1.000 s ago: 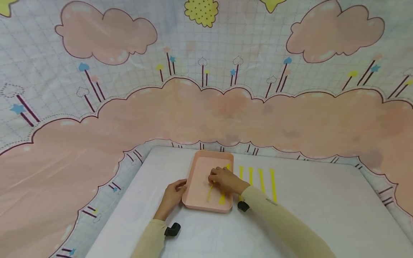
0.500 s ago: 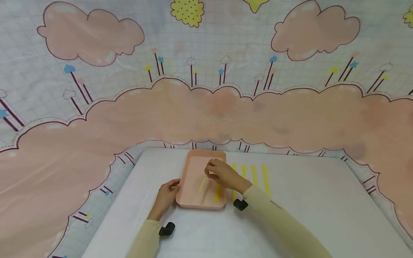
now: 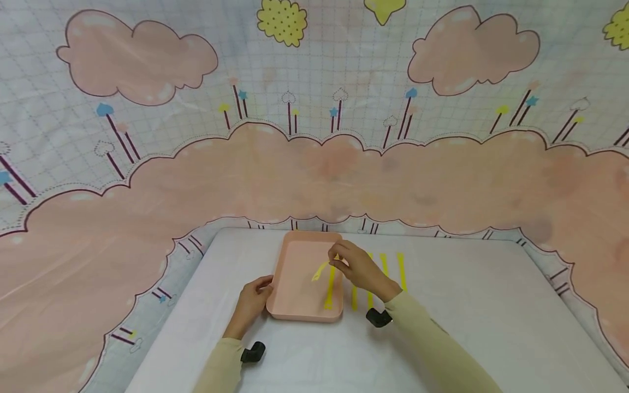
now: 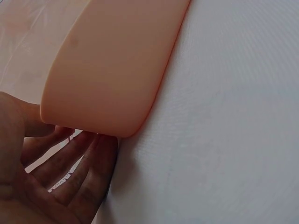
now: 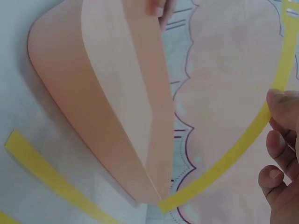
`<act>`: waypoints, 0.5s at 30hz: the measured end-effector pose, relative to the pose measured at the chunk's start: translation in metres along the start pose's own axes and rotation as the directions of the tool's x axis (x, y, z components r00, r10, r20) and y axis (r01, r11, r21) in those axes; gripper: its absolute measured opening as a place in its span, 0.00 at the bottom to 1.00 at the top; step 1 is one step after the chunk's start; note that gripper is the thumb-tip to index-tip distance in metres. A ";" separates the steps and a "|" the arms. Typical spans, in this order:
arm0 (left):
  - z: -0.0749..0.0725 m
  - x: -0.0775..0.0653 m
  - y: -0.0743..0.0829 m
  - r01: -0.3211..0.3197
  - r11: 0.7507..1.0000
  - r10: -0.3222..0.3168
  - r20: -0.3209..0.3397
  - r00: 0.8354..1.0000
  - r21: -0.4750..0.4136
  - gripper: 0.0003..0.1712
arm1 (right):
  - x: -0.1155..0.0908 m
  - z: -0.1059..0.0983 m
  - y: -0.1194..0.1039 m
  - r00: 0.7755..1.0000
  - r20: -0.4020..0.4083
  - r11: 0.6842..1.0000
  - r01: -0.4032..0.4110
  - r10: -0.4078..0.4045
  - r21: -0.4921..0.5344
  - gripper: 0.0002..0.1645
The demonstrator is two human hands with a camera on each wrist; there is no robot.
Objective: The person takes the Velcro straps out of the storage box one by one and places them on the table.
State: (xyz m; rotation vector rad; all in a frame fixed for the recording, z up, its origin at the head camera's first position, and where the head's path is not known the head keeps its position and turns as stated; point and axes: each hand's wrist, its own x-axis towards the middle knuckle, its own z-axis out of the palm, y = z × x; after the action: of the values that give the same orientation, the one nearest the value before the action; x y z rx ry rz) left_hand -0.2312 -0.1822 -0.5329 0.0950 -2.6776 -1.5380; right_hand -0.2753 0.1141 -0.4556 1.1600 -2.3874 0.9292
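Note:
My right hand (image 3: 361, 267) is above the right side of a shallow pink tray (image 3: 295, 284). Thumb and fingers pinch a thin yellow strip (image 5: 233, 158), which bends in a curve; its upper end has slots cut in it, seen in the right wrist view. A second yellow strip (image 3: 330, 292) lies inside the tray along its right side. My left hand (image 3: 249, 305) rests against the tray's left wall with relaxed fingers. The left wrist view shows those fingers (image 4: 93, 168) fairly straight at the tray wall, their tips partly hidden behind it.
Several more yellow strips (image 3: 402, 273) lie side by side on the white table (image 3: 467, 305), right of the tray; the right arm covers parts of them. A patterned pink and white cloth (image 3: 295, 174) hangs behind the table.
My right hand has lifted the yellow strip from low over the tray and carried it up and to the right. The left hand stays at the tray. The head view has shifted slightly.

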 end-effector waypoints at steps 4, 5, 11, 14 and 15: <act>0.000 0.000 0.000 0.004 1.000 -0.004 -0.001 1.000 -0.008 0.20 | -0.006 -0.006 0.001 0.999 -0.029 0.999 -0.032 0.033 0.030 0.10; 0.000 0.000 -0.001 0.005 1.000 -0.005 0.000 1.000 -0.009 0.20 | -0.008 -0.008 0.001 0.999 -0.035 0.999 -0.039 0.040 0.034 0.10; 0.001 0.000 -0.003 0.009 1.000 -0.009 0.002 1.000 -0.011 0.20 | -0.019 -0.015 0.006 0.993 -0.082 0.995 -0.079 0.084 0.059 0.11; 0.001 0.000 -0.003 0.003 1.000 -0.003 -0.001 1.000 -0.013 0.20 | -0.024 -0.018 0.010 0.984 -0.117 0.988 -0.121 0.133 0.099 0.10; 0.001 0.001 -0.003 0.004 1.000 -0.004 -0.003 1.000 -0.015 0.20 | -0.026 -0.019 0.011 0.981 -0.124 0.984 -0.137 0.151 0.110 0.09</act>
State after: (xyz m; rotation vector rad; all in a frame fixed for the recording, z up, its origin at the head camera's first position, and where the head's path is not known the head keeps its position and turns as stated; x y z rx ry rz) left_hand -0.2317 -0.1833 -0.5358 0.1013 -2.6652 -1.5568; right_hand -0.2680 0.1466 -0.4601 0.9371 -2.3661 1.1475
